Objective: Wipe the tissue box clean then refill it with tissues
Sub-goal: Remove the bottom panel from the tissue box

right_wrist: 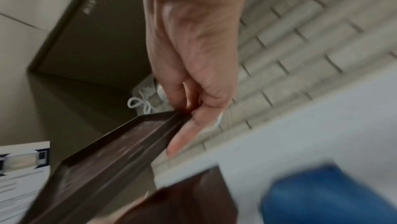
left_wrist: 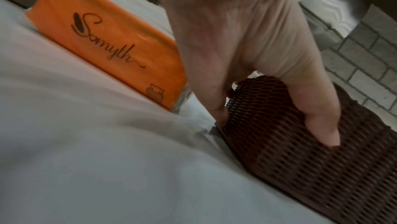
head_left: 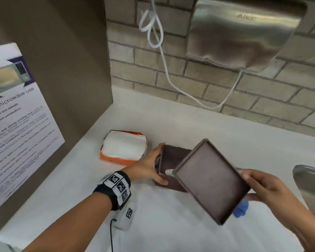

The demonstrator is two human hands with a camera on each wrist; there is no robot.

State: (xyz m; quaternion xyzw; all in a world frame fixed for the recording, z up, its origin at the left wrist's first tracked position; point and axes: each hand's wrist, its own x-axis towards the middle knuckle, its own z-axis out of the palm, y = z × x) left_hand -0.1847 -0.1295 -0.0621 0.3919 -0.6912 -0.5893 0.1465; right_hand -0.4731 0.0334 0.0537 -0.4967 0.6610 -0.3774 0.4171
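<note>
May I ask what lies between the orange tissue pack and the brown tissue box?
The left hand, gripping the tissue box; the head view shows it.

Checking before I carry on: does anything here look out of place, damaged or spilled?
Nothing spilled or damaged. The tissue box is apart: the left hand steadies its body on the counter, the right hand holds its flat panel tilted in the air. The tissue pack lies open beside it.

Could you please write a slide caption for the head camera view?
Left hand grips the tissue box while the right hand holds its flat panel tilted above, tissue pack nearby.
</note>
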